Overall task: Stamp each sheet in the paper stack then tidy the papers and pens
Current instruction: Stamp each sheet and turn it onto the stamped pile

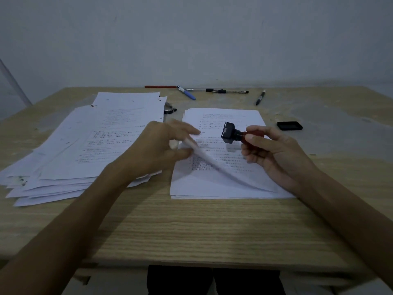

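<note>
A neat paper stack [229, 186] lies in the middle of the wooden desk. My left hand [161, 147] pinches the left edge of its top sheet [212, 160], which is lifted and curled, blurred by motion. My right hand [270, 150] holds a stamp [231, 134] by its red handle, black head tipped to the left, above the stack. A loose, spread pile of printed sheets [85, 145] lies to the left. Several pens rest along the far edge: a red one [160, 86], a blue one [188, 94], black ones [227, 91] and a further black one [260, 97].
A black ink pad [289, 125] sits right of the stack. A dark clip-like object [170, 109] pokes out from behind the left pile. The wall stands just behind the desk's far edge [319, 87]. Dark trousers show below the near edge.
</note>
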